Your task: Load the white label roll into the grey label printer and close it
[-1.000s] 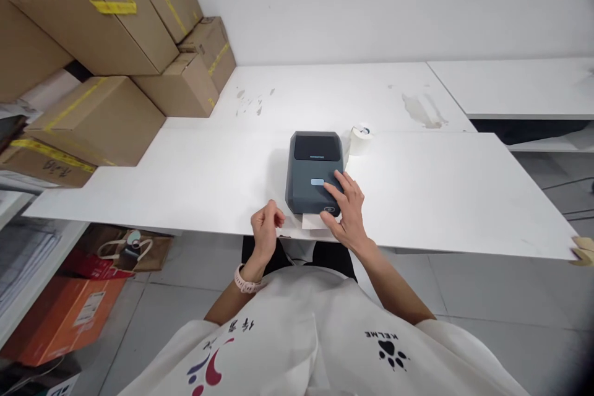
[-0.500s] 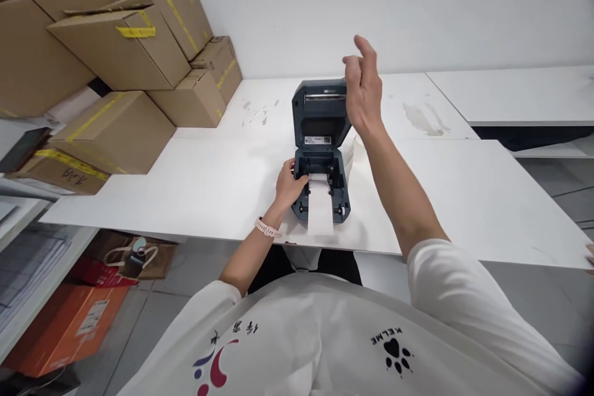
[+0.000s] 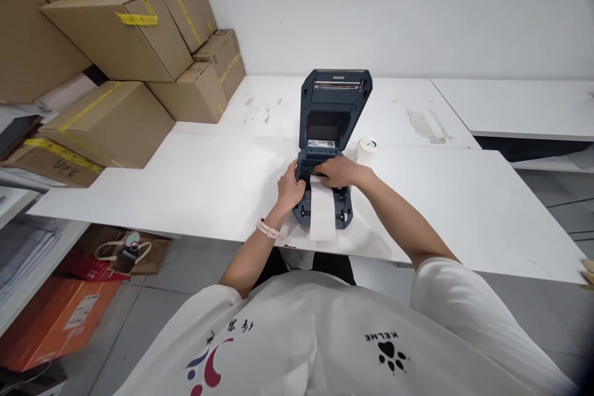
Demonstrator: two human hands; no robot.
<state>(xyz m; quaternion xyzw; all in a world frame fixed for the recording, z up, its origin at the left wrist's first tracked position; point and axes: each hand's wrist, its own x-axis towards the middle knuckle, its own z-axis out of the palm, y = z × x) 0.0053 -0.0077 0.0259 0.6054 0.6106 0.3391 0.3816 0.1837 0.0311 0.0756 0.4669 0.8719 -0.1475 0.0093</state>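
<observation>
A dark blue-grey label printer [image 3: 304,201] stands on the table with its lid [image 3: 334,99] raised. My left hand [image 3: 291,188] grips the left wall of its base, with the thumb over the rim. My right hand [image 3: 338,172] reaches into the paper compartment from the right. Its fingers are bent down at the top end of a white paper strip [image 3: 322,213]; their tips are partly hidden, so what they hold does not show. The strip runs forward over the printer's front edge. Behind the right wrist, a roll of white labels [image 3: 367,147] rests on the table.
Several taped cardboard boxes [image 3: 139,127] are stacked at the left on the white table [image 3: 223,179]. A white wall [image 3: 394,12] rises behind. An orange box [image 3: 60,322] and a paper bag [image 3: 155,257] sit below at left. At the far right edge, part of something tan [image 3: 588,271] shows.
My right hand has come down from beside the raised lid into the paper compartment. The label roll behind the printer has come into plainer sight. My left hand keeps its grip.
</observation>
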